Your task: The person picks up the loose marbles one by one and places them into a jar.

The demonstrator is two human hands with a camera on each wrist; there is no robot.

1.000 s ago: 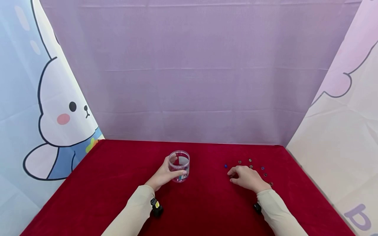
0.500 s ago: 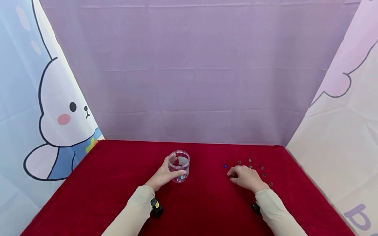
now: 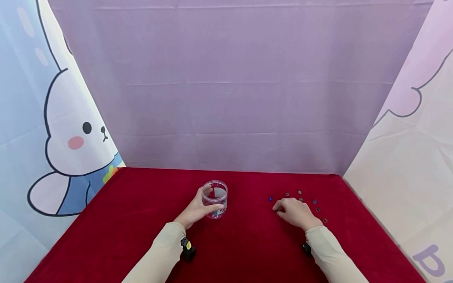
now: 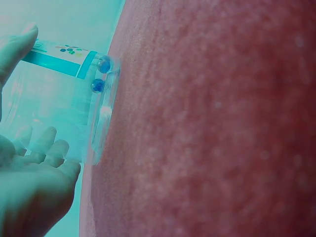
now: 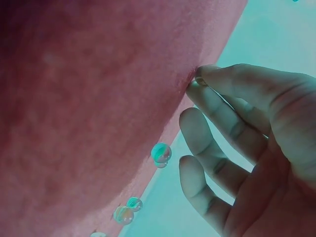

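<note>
"Anything to read here?"

"One purple letter [image 3: 426,252], at four o'clock in the head view, on the pale curtain [image 3: 407,169]. It looks like a tilted b."

"And on the jar [image 4: 54,96]?"

"A label [image 4: 61,58], at ten o'clock in the left wrist view: white, with a teal band and a cluster of coloured dots."

"Any words or numbers on it?"

"Too small and blurred to make out."
</note>
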